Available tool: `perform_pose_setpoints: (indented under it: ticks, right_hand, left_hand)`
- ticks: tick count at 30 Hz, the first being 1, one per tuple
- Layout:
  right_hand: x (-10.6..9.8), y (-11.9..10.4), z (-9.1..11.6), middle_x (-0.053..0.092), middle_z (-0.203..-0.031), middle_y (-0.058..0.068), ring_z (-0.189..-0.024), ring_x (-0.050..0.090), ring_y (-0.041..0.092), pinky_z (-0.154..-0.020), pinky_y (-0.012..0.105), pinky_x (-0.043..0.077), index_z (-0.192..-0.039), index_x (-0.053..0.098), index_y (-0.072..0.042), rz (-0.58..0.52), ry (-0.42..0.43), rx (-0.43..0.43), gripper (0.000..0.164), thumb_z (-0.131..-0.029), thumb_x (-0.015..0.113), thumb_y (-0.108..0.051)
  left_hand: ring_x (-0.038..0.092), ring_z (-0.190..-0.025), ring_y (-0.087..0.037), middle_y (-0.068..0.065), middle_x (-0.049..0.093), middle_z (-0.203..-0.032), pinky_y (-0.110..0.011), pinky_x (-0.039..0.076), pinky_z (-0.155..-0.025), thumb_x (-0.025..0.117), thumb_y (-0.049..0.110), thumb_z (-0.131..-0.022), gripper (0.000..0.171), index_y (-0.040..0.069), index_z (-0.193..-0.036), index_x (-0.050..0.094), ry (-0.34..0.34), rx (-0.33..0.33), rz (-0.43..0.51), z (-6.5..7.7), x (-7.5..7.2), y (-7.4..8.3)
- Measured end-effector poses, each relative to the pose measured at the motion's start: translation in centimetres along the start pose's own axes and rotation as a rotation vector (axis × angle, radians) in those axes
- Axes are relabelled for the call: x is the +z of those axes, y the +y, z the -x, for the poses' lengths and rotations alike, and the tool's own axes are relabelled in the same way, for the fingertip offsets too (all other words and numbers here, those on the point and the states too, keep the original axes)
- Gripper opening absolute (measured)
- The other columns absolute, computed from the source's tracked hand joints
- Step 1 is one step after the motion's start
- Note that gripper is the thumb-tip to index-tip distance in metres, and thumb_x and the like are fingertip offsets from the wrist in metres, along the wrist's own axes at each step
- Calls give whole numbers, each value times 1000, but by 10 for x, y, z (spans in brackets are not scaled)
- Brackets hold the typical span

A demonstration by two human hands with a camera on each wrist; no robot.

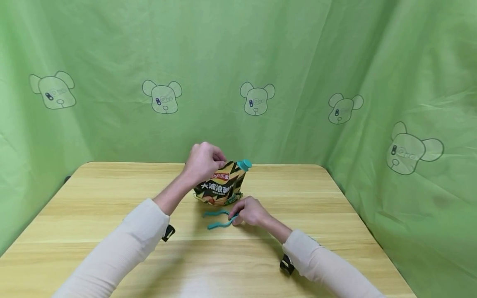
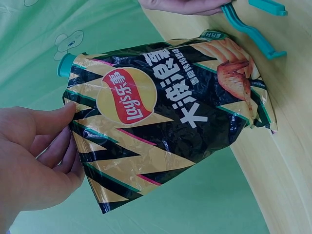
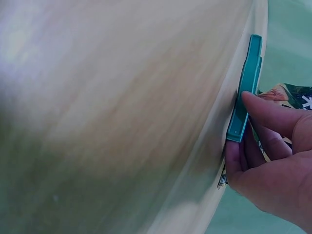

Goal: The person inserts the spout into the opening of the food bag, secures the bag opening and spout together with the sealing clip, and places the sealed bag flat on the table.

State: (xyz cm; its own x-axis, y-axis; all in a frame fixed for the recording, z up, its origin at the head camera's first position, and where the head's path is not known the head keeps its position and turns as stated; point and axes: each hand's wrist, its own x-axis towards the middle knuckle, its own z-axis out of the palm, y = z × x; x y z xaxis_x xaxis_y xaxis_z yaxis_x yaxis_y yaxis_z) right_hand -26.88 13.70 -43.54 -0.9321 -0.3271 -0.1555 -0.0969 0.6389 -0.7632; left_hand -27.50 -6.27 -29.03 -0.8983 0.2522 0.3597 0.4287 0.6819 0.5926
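A black and gold Lay's chip bag (image 1: 220, 186) stands upright on the table, with a teal cap (image 1: 244, 164) at its upper right corner. My left hand (image 1: 205, 161) pinches the bag's top edge between thumb and fingers; the left wrist view shows the printed front of the bag (image 2: 151, 102) and the teal cap (image 2: 66, 65). In front of the bag, my right hand (image 1: 250, 211) grips small teal tongs (image 1: 220, 224) by one end, their two wavy arms pointing left. Seen edge-on in the right wrist view, the tongs (image 3: 246, 87) are between thumb and fingers.
A light wood table (image 1: 112, 194) spreads beneath both arms. Green curtains (image 1: 208, 49) printed with bear heads hang behind it and along both sides. Dark straps (image 1: 287, 265) sit at the wrists.
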Motion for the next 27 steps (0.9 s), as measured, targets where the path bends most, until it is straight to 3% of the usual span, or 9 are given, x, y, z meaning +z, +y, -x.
perform_pose_setpoints:
  ticks: [14,21,27]
  right_hand:
    - [-10,3,6,76,-85,-1,-82,65,16,-71,26,52,-83,79,-7,-20,11,44,17,-70,84,2]
    - [-26,1,8,75,-98,1,-97,65,20,-86,36,53,-86,78,-6,-39,39,53,17,-72,82,2]
    - [-47,2,10,75,-96,2,-100,64,22,-99,45,49,-87,78,-7,-58,74,50,18,-72,83,2]
  left_hand:
    - [75,-80,-21,-10,79,-89,-31,63,-72,76,3,-88,7,3,-94,80,0,9,1,0,0,0]
    - [75,-79,-20,-9,79,-89,-29,63,-72,76,2,-88,7,4,-94,80,-5,-21,22,1,0,1]
    - [74,-78,-20,-9,78,-88,-28,63,-72,76,2,-88,7,5,-93,80,-10,-44,29,0,0,2]
